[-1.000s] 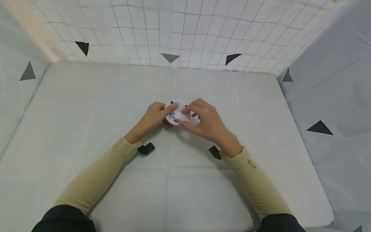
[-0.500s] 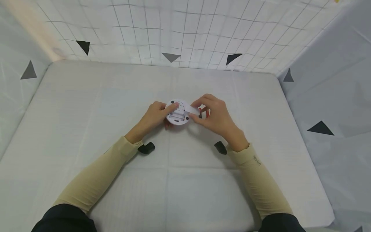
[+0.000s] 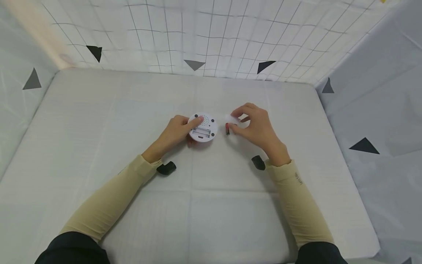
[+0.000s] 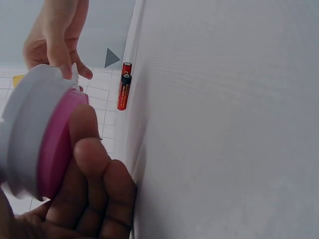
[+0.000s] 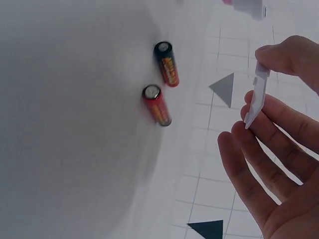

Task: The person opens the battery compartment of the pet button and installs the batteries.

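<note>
A round white device (image 3: 212, 126) with speaker holes and dark round feet faces up, its battery compartment (image 3: 202, 132) uncovered with no batteries in it. My left hand (image 3: 178, 130) grips it at the left edge, thumb on top and fingers beneath. In the left wrist view its underside shows a pink part (image 4: 56, 149). To the right of it, my right hand (image 3: 258, 124) pinches a thin white battery cover (image 5: 257, 94) between thumb and fingers. Two red-and-black batteries, one with a dark top end (image 5: 167, 64) and one mostly red (image 5: 156, 105), lie on the table below that hand.
The white-covered table (image 3: 224, 220) has a gridded white sheet (image 3: 224, 36) behind it, with dark triangle markers. Grey-white sheeting (image 3: 379, 110) rises at the sides. A small black piece sits at each wrist (image 3: 167, 168).
My right hand has pulled the battery cover away from the device, to the right, baring the compartment and revealing a battery on the table. The left hand keeps its hold in place.
</note>
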Tool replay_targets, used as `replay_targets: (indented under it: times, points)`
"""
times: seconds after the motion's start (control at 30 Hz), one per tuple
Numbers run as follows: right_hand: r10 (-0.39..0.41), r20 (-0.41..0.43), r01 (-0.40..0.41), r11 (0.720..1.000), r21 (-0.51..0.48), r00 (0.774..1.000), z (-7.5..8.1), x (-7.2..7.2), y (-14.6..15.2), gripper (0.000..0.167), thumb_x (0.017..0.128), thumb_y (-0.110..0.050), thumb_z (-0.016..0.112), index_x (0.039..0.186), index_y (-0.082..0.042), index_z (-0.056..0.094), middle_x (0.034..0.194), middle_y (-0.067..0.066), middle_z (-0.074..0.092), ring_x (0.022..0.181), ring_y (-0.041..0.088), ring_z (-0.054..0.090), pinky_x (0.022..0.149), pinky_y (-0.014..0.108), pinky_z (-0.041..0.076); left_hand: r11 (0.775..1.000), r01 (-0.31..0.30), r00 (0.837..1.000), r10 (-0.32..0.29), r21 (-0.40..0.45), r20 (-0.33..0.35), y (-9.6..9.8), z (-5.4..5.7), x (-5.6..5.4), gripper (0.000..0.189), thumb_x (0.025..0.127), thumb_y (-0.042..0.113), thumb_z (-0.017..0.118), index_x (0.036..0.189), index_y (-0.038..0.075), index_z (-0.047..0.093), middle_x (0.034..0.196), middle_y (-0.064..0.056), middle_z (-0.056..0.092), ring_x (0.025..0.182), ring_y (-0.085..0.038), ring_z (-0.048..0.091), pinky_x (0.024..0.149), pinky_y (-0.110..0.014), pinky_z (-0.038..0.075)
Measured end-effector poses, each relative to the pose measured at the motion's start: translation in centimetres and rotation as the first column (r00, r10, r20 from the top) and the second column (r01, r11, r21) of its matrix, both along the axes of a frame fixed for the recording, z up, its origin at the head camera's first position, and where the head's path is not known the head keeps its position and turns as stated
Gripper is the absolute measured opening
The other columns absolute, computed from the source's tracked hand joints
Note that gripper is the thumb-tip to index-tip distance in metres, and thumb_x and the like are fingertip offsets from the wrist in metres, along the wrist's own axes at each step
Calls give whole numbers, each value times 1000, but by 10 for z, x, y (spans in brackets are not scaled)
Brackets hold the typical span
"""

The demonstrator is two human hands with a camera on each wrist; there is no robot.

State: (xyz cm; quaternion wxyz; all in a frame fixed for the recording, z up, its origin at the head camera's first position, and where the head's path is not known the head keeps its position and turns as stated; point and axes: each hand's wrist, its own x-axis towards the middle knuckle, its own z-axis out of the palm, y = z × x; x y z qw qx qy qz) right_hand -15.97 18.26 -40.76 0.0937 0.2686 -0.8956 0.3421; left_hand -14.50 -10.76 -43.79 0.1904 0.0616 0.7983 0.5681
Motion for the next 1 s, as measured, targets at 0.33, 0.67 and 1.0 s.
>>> replay_targets:
  times: [0.33,0.67,1.0]
  points:
    - [-116,81,111,992,63,990,-10,-10,19,25,86,-15,86,106,-3,76,103,10,73,100,28,69,84,45,63,1000,9,1000,-9,1,-8,0,-1,-1,51,104,57,59,100,10,78,72,-10,75,56,-24,64,76,-34,49]
    - [-181,140,170,981,91,973,-24,-20,37,29,86,-16,88,108,-1,76,104,13,71,101,27,69,87,46,62,1000,10,1000,-10,-17,5,0,2,0,51,104,57,58,102,10,78,73,-11,74,58,-25,64,79,-35,47]
    - [-250,204,210,958,197,947,-26,-24,48,30,89,-14,85,114,0,75,111,17,71,107,32,67,96,49,58,1000,6,1000,-6,-16,15,0,0,-1,51,103,58,59,102,11,78,72,-11,74,58,-25,63,80,-35,46]
